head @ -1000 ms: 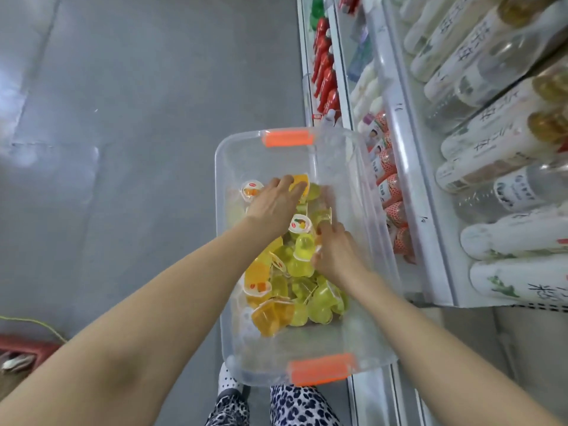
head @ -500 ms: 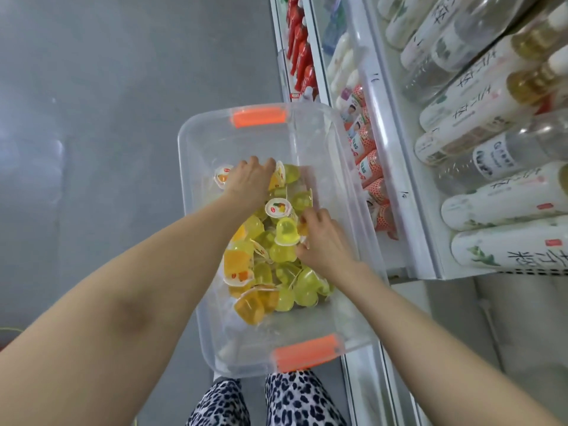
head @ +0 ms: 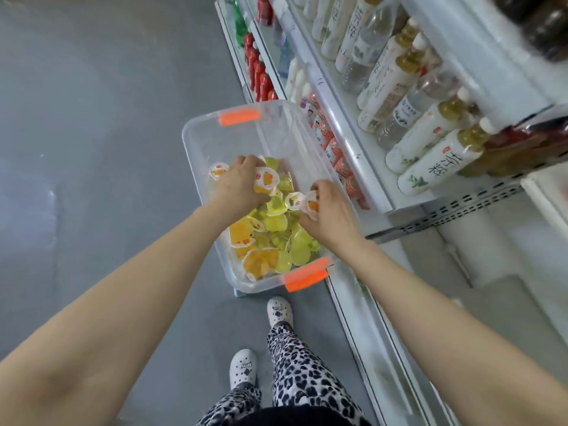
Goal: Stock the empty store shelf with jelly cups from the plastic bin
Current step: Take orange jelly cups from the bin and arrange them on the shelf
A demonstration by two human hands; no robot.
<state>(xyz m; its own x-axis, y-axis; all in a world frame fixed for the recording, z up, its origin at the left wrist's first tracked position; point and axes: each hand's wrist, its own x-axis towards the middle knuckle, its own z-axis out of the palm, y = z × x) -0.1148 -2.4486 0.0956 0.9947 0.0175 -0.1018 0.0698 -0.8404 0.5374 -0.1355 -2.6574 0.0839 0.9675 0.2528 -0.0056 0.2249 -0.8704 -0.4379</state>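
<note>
Jelly cups in bin; shelf right.

One clear plastic bin with two orange latch handles, at its 12 o'clock and 5 o'clock ends. Inside are five orange jelly cups that can be counted, one of them gripped in each of the two hands, left and right. The yellow-green jelly cups number a dozen or more, heaped too tightly for an exact count. Two white clogs at 6 o'clock. On the shelving from 12 to 3 o'clock: about six red bottles, one green bottle, and at least eight white-labelled drink bottles.
</note>
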